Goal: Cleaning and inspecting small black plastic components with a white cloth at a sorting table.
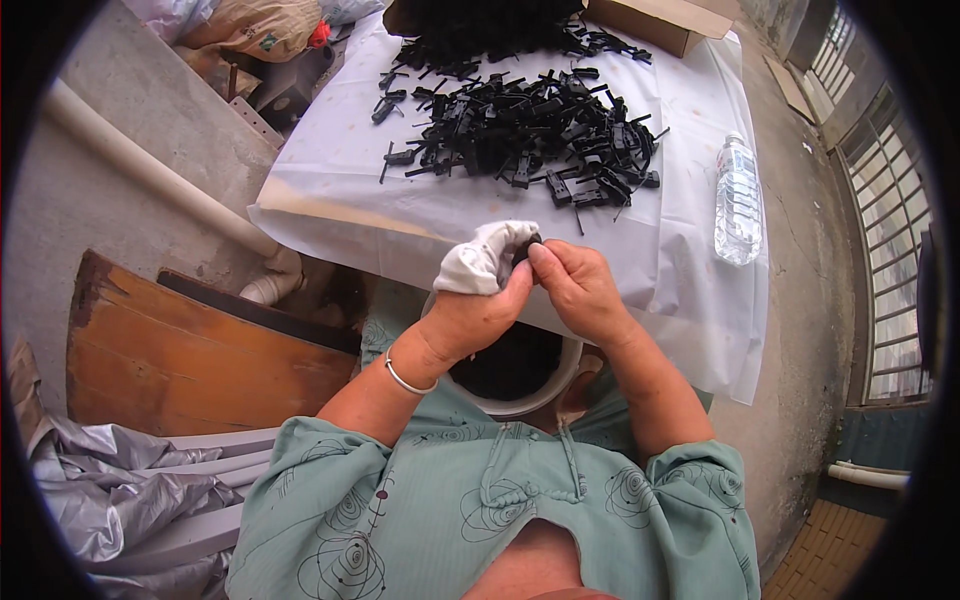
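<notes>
My left hand (pixel 474 312), its fingers covered by a white cloth glove (pixel 478 262), is closed around a small black plastic part (pixel 523 250). The thumb and fingers of my right hand (pixel 578 282) pinch the same part from the other side. Most of it is hidden between the fingers, so its exact kind cannot be made out. Just beyond my hands, on the white-covered table (pixel 350 215), lies a pile of small black plastic parts (pixel 535 135) with thin stems. Below my hands stands a white bucket (pixel 525 405) with a dark mass (pixel 512 362) in it.
A clear water bottle (pixel 738 205) is on the table's right side. At the far edge are a cardboard box (pixel 660 22) and a larger black heap (pixel 480 30). To the left are a pale pipe (pixel 165 175), an orange-brown wooden board (pixel 200 350) and silver sheeting (pixel 110 480).
</notes>
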